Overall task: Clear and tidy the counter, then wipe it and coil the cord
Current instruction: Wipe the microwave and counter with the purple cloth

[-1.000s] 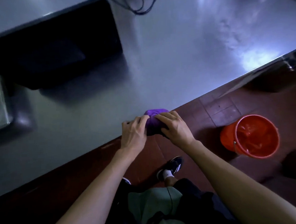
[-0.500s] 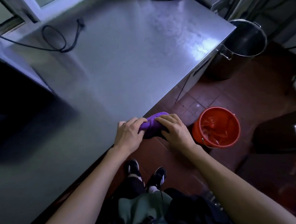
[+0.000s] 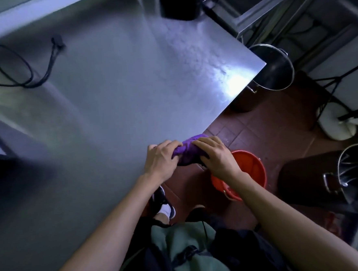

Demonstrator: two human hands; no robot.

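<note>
Both hands meet at the near edge of the steel tabletop [image 3: 112,102], bunched around a purple cloth [image 3: 188,150]. The left hand [image 3: 160,161] grips one end with curled fingers [image 3: 170,145], and the right hand [image 3: 216,155] grips the other end. The cloth is held partly past the tabletop's edge, above the red tile floor [image 3: 256,130]. An orange bucket [image 3: 250,172] stands on the floor just below the right wrist. A black cord [image 3: 24,68] lies in a loose loop at the far left of the tabletop, well apart from the hands. A metal pot [image 3: 275,69] sits on the floor beside the tabletop's far corner.
</note>
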